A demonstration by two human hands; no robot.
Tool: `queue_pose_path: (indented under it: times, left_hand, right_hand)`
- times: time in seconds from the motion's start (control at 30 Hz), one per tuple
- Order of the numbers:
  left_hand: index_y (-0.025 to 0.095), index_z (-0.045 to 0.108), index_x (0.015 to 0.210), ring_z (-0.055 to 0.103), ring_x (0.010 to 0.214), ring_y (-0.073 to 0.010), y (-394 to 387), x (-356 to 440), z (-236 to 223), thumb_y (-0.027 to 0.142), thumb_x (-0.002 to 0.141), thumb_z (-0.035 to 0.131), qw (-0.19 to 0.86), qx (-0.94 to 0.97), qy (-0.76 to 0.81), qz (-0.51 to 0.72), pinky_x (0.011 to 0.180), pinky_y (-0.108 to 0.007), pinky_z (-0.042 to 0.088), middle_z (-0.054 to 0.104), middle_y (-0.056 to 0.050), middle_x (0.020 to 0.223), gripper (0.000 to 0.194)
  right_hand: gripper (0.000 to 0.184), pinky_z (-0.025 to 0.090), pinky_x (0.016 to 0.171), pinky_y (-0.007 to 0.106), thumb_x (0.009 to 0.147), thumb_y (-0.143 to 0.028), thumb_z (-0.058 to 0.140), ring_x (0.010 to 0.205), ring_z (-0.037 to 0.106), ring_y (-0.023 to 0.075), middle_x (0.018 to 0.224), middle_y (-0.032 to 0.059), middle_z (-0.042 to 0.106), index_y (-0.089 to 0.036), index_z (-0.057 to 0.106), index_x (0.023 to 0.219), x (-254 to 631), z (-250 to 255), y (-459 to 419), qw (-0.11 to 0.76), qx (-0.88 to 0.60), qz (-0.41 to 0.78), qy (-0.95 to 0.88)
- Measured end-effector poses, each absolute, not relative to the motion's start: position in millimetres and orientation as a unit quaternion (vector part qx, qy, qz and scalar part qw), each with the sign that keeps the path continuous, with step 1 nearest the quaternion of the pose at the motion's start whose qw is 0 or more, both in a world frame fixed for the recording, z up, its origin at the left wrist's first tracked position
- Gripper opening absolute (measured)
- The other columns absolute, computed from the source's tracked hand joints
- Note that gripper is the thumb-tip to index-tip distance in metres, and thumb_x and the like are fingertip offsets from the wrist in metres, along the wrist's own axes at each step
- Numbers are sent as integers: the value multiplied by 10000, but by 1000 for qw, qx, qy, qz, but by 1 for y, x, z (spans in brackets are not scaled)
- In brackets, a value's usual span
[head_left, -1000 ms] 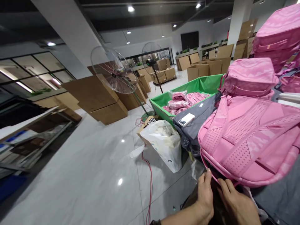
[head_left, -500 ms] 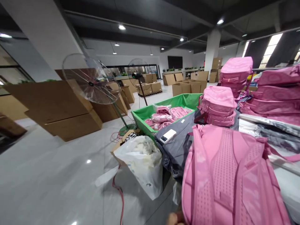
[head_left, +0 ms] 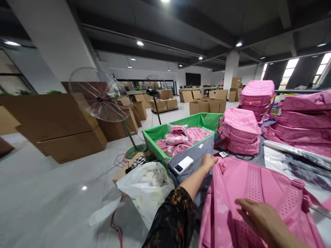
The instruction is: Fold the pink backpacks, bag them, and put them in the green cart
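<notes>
A pink backpack [head_left: 232, 172] lies in front of me with its padded back panel and shoulder straps facing up. My left hand [head_left: 209, 162] is closed on the backpack's top left corner, near the strap's upper end; its fingertips are partly hidden. Over the middle of the back panel is my right hand [head_left: 258, 215], fingers stretched out and holding nothing. I cannot tell whether it touches the fabric. Beyond the left hand sits a smaller pink bag [head_left: 240, 131], with a white tag [head_left: 223, 154] near its base.
A white device with a dark screen [head_left: 183, 165] rests on grey cloth [head_left: 200, 175]. Behind is a green bin [head_left: 155, 144] with plastic-wrapped pink items. Pink bags [head_left: 305, 119] are stacked at right beside plastic film [head_left: 284, 165]. A white sack [head_left: 144, 189] and fan [head_left: 100, 100] stand left.
Both hands have come in over the backpack, the left taking hold of its top corner. The backpack's top now sits lower in view, and the camera has tilted up slightly.
</notes>
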State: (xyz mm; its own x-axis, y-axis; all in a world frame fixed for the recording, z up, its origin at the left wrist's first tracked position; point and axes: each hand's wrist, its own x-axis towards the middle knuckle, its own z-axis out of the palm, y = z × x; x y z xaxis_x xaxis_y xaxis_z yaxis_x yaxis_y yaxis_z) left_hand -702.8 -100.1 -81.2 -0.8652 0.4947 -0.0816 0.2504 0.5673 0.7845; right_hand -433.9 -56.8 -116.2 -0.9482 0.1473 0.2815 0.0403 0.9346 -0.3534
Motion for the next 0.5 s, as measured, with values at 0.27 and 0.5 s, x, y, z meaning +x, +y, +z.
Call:
queue_pose_path:
  times: [0.27,0.5]
  left_hand:
    - [207,666,810,657,919,-187,-139,-697,-57,222,805,743,180,229,821,490,855,-263,454,717,3,852,79]
    - [199,527,750,531,507,-132,-160,-713,-91,289,856,696,345,71,715,604,615,-286,486,551,52,548,220]
  right_hand:
    - [543,437,558,221,837,-77,413,816,676,164,1237,116,649,-274,656,1282,-593,-83,-3,232,-43,180,-955]
    - [528,474,557,295,960,-491,300,671,665,219,800,143,710,-184,683,765,-598,-60,49,168,-144,331,-917]
